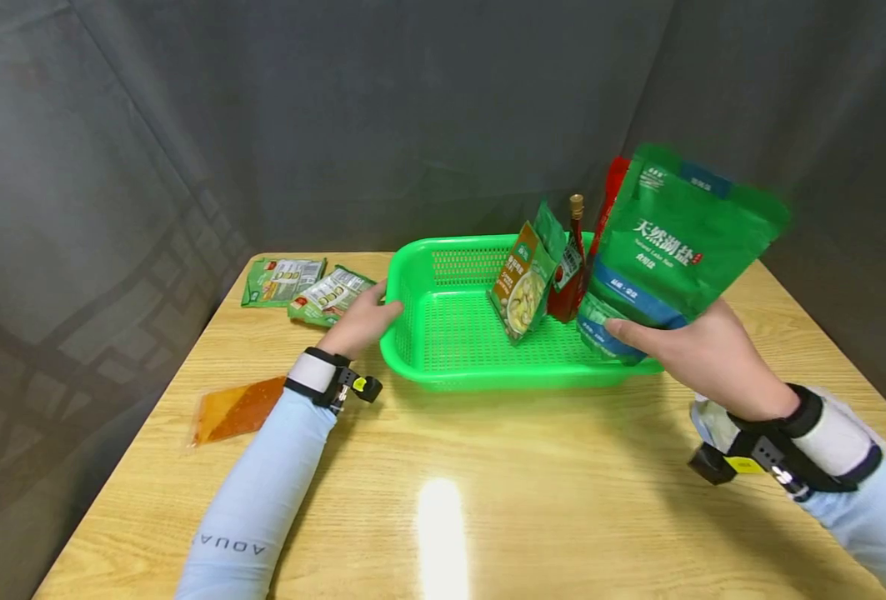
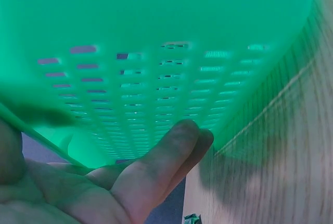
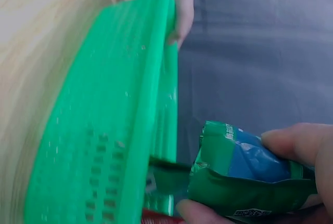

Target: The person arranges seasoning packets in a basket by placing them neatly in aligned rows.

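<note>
My right hand [image 1: 713, 358] grips a green and blue bag of salt [image 1: 675, 237] by its lower part, thumb across the front. The bag tilts over the right end of a green plastic basket [image 1: 473, 383]. On the left, my left hand [image 1: 363, 321] holds the basket's end by the rim, with fingers [image 2: 156, 169] along the outer perforated wall. Inside the basket stand an orange and green food packet [image 1: 521, 287], a green packet behind it, and a red-brown bottle [image 1: 563, 300] with a cork-coloured cap. A red package [image 1: 613, 187] shows partly behind the salt bag.
Two green seasoning packets [image 1: 281, 282] lie on the wooden table [image 1: 352, 517] left of the basket. Nearer, a flat orange-brown sachet [image 1: 236, 411] lies partly behind my left forearm. A grey cloth [image 1: 412, 125] hangs behind the table and at both sides.
</note>
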The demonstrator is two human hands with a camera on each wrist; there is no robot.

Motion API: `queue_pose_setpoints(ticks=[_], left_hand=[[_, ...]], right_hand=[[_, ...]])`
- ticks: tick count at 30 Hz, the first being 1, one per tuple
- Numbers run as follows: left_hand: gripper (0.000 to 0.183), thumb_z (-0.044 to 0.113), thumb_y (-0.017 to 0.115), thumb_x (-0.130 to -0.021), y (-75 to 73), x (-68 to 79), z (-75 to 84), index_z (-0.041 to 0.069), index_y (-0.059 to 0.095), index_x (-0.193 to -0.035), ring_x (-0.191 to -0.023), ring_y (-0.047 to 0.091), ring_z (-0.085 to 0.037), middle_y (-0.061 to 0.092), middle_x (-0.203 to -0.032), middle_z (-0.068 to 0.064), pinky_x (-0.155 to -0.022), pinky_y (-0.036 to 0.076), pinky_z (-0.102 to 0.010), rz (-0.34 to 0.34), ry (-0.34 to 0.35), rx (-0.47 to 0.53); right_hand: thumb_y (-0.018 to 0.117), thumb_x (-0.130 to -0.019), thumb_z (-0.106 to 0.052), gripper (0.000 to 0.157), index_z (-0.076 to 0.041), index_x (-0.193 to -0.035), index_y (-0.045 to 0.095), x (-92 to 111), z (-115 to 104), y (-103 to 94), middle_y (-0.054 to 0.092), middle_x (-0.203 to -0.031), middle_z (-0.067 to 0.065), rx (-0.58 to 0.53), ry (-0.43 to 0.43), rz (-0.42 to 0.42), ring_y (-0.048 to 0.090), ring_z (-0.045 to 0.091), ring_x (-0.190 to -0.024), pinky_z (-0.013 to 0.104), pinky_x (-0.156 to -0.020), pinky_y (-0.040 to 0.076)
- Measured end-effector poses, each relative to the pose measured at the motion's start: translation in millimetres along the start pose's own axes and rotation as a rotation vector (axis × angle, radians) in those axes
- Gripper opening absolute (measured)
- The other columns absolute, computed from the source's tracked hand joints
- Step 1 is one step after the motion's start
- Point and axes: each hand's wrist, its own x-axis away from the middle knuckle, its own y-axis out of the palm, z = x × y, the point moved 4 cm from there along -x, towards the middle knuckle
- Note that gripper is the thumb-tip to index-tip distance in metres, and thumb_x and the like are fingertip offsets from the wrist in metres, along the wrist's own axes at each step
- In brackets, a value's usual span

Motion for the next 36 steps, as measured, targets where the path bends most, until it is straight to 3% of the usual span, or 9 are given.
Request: queue_pose_setpoints(ticks=[8,12,16,21,31,36], left_hand=[[0.061,0.014,0.044,-0.102,-0.6,0.4,2.2,0.008,0.02,-0.158,-0.097,0.066,-0.032,0.053,-0.133,-0.023,-0.078,0.057,-0.04,-0.005,-0.009,-0.006],[0.061,0.014,0.044,-0.103,-1.8,-0.2,1.4,0.008,0.021,-0.158,-0.097,0.067,-0.033,0.053,-0.133,-0.023,-0.078,0.058,-0.041,-0.004,-0.01,-0.011],[0.06,0.015,0.045,-0.103,-2.2,-0.2,0.8,0.01,0.022,-0.158,-0.1,0.065,-0.034,0.051,-0.137,-0.022,-0.08,0.057,-0.041,-0.008,-0.012,-0.015],[0.061,0.014,0.046,-0.102,-1.2,-1.1,1.6,0.01,0.023,-0.158,-0.1,0.065,-0.032,0.049,-0.14,-0.021,-0.082,0.056,-0.041,-0.006,-0.007,-0.02],[0.062,0.012,0.047,-0.101,0.5,-2.5,2.0,0.008,0.024,-0.158,-0.096,0.063,-0.028,0.046,-0.144,-0.02,-0.083,0.055,-0.041,0.015,0.019,-0.027],[0.063,0.014,0.048,-0.1,0.3,-1.2,0.7,0.008,0.024,-0.158,-0.092,0.061,-0.025,0.045,-0.145,-0.018,-0.082,0.055,-0.039,0.024,0.015,-0.032]], right_hand=[[0.077,-0.088,-0.013,0.07,-0.02,-0.149,0.043,-16.8,-21.3,34.8,0.053,-0.142,0.003,-0.107,-0.068,-0.11,0.054,0.018,-0.124,0.017,-0.091,0.047],[0.075,-0.09,-0.013,0.066,-0.017,-0.148,0.044,-32.1,-28.4,53.0,0.054,-0.141,0.005,-0.157,-0.063,-0.174,0.055,0.023,-0.124,0.028,-0.093,0.05],[0.073,-0.092,-0.016,0.067,-0.016,-0.15,0.039,-50.0,-28.4,71.9,0.052,-0.142,0.007,-0.208,0.012,-0.244,0.055,0.027,-0.123,0.043,-0.09,0.053],[0.068,-0.095,-0.015,0.073,-0.013,-0.155,0.028,-68.4,-29.4,91.7,0.045,-0.147,0.015,-0.302,0.139,-0.333,0.052,0.035,-0.125,0.05,-0.083,0.056],[0.058,-0.101,-0.021,0.055,0.006,-0.144,0.038,-105.5,-20.9,124.9,0.05,-0.139,0.024,-0.253,0.402,-0.369,0.059,0.037,-0.117,0.048,-0.095,0.05],[0.054,-0.102,-0.019,0.055,0.011,-0.144,0.034,-121.2,-15.7,141.1,0.044,-0.142,0.027,-0.212,0.437,-0.401,0.056,0.037,-0.121,0.045,-0.091,0.053]])
